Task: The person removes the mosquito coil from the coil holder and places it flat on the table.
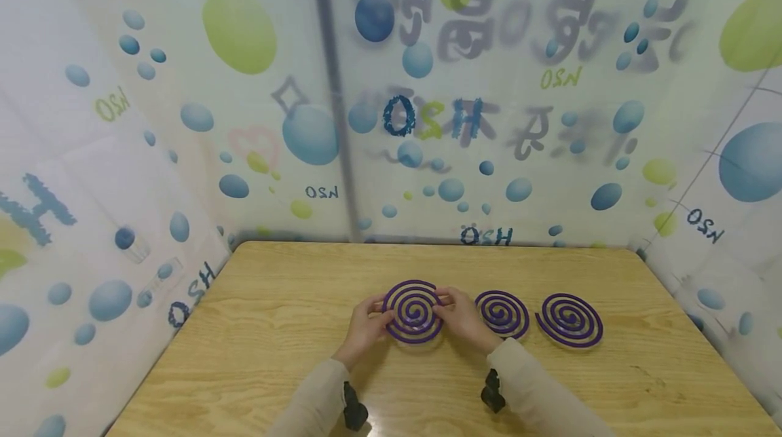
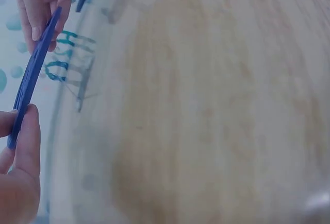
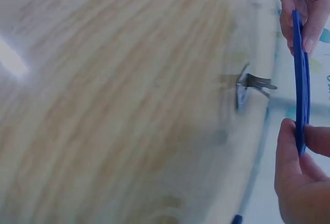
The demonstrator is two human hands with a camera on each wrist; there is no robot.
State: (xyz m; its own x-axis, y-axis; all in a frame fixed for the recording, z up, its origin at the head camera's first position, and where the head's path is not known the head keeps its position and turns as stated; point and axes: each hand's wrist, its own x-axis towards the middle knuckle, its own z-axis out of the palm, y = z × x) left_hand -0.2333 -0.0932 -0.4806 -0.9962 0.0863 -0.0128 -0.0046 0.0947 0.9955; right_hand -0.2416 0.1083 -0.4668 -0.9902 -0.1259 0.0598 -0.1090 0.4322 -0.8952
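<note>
A purple mosquito coil (image 1: 415, 313) is held face-on in both hands in the head view. My left hand (image 1: 364, 330) pinches its left edge between thumb and fingers, while my right hand (image 1: 464, 320) grips the right edge. Seen edge-on in the wrist views, the thin coil (image 2: 35, 72) is raised off the table between the two hands. A small metal stand (image 3: 248, 84) is on the table nearby in the right wrist view. Right of my hands, a second mosquito coil (image 1: 498, 315) is partly covered by the right hand.
Farther right is a third purple coil (image 1: 569, 318), slightly above the tabletop. The wooden table (image 1: 275, 288) ends at a printed curtain (image 1: 293, 172) with bubbles and letters, which also rises on both sides. Dark wrist cameras (image 1: 354, 410) sit under the sleeves.
</note>
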